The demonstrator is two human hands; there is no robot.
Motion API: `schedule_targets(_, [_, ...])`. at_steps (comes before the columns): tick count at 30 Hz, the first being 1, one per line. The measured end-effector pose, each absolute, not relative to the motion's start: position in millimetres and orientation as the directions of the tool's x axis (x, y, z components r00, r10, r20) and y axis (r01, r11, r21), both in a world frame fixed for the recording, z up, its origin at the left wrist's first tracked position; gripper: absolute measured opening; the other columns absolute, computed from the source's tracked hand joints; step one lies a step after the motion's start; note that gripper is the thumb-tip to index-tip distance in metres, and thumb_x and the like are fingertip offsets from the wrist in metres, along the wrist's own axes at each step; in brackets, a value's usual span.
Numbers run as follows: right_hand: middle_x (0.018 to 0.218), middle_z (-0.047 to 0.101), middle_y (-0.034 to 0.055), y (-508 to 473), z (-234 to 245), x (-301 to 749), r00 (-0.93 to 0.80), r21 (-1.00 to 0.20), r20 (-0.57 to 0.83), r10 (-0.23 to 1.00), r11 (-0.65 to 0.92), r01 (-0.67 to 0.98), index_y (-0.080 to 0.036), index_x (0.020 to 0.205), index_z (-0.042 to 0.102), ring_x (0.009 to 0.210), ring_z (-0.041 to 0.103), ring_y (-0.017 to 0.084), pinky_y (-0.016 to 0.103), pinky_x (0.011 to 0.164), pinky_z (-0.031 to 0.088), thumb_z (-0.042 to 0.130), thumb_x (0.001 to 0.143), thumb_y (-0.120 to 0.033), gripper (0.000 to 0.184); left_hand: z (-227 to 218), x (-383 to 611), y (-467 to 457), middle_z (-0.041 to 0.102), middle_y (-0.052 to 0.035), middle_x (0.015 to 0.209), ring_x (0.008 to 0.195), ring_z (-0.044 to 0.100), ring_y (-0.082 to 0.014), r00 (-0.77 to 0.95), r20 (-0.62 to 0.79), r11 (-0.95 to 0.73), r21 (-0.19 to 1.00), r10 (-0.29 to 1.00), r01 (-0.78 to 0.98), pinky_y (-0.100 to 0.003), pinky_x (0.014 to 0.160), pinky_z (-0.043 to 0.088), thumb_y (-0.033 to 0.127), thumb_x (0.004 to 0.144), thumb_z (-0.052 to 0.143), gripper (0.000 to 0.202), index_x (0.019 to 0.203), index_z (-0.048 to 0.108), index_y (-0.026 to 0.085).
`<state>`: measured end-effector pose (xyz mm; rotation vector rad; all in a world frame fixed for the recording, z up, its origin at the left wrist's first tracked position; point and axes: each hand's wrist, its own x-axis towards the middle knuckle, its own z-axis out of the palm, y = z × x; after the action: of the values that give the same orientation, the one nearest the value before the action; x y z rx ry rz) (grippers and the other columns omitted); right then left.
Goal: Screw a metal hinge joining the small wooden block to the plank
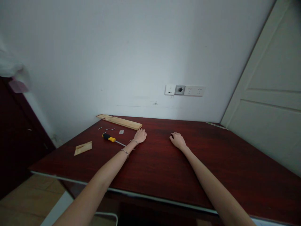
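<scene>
My left hand (140, 136) lies palm down on the dark red table (160, 163), fingers loosely spread, holding nothing. It is beside the near right end of a long wooden board (122, 121). A screwdriver (110, 138) with a yellow and black handle lies to its left, its shaft tip hidden behind my left wrist. Farther left is a small slanted wooden piece (83, 148). Several small screws (107, 129) and a small metal plate with holes (121, 132) lie between board and screwdriver. My right hand (178, 140) rests on the tabletop, its fingers apart and slightly bent, with nothing visible in it.
A white wall (141, 62) with switches and sockets (194, 90) stands behind the table. On the right, a pale panelled door (270, 94) borders the table. Dark furniture (18, 135) stands at the left, above a tiled floor (28, 197).
</scene>
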<state>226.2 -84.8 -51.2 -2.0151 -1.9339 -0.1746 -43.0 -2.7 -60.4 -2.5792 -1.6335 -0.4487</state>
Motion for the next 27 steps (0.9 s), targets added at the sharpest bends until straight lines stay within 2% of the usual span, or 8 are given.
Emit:
schedule_targets(5, [0.127,0.056,0.0101,-85.2,-53.6,227.7,0.059,-0.176,0.306,0.95,-0.004,0.984,-0.017,0.119,0.057,0.112,0.056,0.023,0.046,0.094,0.046,0.054,0.091,-0.035,0.033,-59.5,-41.7,-5.2,0.053,-0.0225,0.129,0.126,0.044,-0.0295,0.387,0.272,-0.429,0.111,0.881,0.897,-0.041,0.104,0.032,0.026,0.095,0.03,0.038,0.116,0.054,0.005])
schedule_targets(10, [0.131,0.056,0.021,-84.4,-55.8,228.5,0.048,-0.189,0.291,0.956,0.008,0.982,-0.006,0.12,0.061,0.126,0.049,0.028,0.038,0.102,0.039,0.04,0.093,-0.028,0.041,-59.8,-41.0,-6.9,0.053,-0.0224,0.128,0.125,0.045,-0.0296,0.384,0.277,-0.426,0.111,0.881,0.898,-0.04,0.104,0.033,0.026,0.095,0.029,0.039,0.116,0.054,0.004])
schedule_targets(19, [0.132,0.056,0.0207,-82.9,-55.8,227.7,0.05,-0.178,0.286,0.957,0.002,0.984,-0.007,0.123,0.061,0.126,0.049,0.028,0.036,0.102,0.038,0.039,0.091,-0.027,0.043,-59.2,-41.6,-6.8,0.052,-0.0228,0.128,0.126,0.044,-0.0299,0.384,0.275,-0.429,0.126,0.881,0.894,-0.04,0.105,0.033,0.025,0.094,0.03,0.04,0.117,0.054,0.003])
schedule_targets(27, [0.131,0.056,0.0205,-82.4,-56.7,228.7,0.04,-0.183,0.293,0.955,0.015,0.983,-0.008,0.122,0.061,0.126,0.049,0.029,0.037,0.101,0.039,0.039,0.091,-0.026,0.042,-57.3,-40.3,-8.9,0.055,-0.0186,0.126,0.122,0.047,-0.0269,0.359,0.289,-0.408,0.128,0.887,0.904,-0.036,0.104,0.033,0.026,0.093,0.035,0.037,0.117,0.055,0.006])
